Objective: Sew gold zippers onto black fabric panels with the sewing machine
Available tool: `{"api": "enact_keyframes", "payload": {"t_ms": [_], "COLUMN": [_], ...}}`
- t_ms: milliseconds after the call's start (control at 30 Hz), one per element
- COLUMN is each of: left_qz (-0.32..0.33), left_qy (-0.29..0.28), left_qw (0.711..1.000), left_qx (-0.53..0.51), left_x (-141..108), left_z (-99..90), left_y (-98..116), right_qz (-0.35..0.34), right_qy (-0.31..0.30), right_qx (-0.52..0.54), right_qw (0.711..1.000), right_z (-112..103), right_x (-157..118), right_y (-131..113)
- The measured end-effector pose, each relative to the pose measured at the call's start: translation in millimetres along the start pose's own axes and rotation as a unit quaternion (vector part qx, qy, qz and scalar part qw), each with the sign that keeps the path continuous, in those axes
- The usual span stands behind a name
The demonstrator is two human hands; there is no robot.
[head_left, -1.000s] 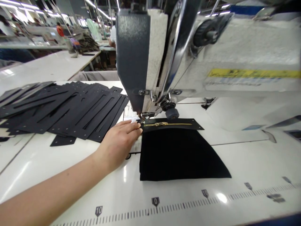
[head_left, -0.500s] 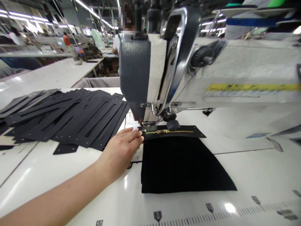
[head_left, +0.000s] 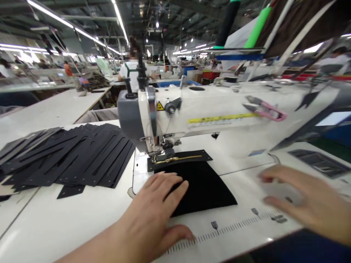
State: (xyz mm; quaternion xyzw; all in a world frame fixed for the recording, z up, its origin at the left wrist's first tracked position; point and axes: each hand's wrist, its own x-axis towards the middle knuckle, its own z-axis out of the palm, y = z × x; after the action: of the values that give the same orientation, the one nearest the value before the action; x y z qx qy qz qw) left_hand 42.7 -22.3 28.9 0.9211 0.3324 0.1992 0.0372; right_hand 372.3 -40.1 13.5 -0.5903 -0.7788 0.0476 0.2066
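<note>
Black fabric (head_left: pixel 207 188) lies on the white sewing table, its upper edge beside a dark strip (head_left: pixel 207 155) that carries a gold zipper (head_left: pixel 189 157). The strip's left end is under the needle area of the sewing machine (head_left: pixel 131 117). My left hand (head_left: pixel 161 204) rests over the fabric's left part, fingers spread and thumb out toward the printed ruler. Right of the fabric, my right hand (head_left: pixel 304 201) is above the table, blurred, its thumb and fingers apart with nothing between them.
Many dark slotted pieces (head_left: pixel 90 157) lie overlapping at the left. Pink-handled snips (head_left: pixel 265 109) rest against the machine arm. Thread cones (head_left: pixel 257 27) stand behind it. A person (head_left: pixel 133 71) sits beyond the machine.
The view has pulled back and turned right. My left hand has moved from the needle area down onto the fabric, its fingers now spread. My right hand has come into view.
</note>
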Motion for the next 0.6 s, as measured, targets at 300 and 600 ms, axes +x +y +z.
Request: {"api": "enact_keyframes", "payload": {"t_ms": [300,600], "left_qz": [-0.231,-0.411], "left_qy": [0.054,0.12], "left_qw": [0.912,0.662], "left_qx": [-0.335,-0.615], "left_x": [16,17], "left_z": [17.1,14.4], "left_y": [-6,-3], "right_qz": [0.232,0.316], "right_qy": [-0.235,-0.374], "right_qx": [0.429,0.694], "right_qw": [0.841,0.527], "right_z": [20,61], "right_x": [19,45], "right_y": [-89,-153]}}
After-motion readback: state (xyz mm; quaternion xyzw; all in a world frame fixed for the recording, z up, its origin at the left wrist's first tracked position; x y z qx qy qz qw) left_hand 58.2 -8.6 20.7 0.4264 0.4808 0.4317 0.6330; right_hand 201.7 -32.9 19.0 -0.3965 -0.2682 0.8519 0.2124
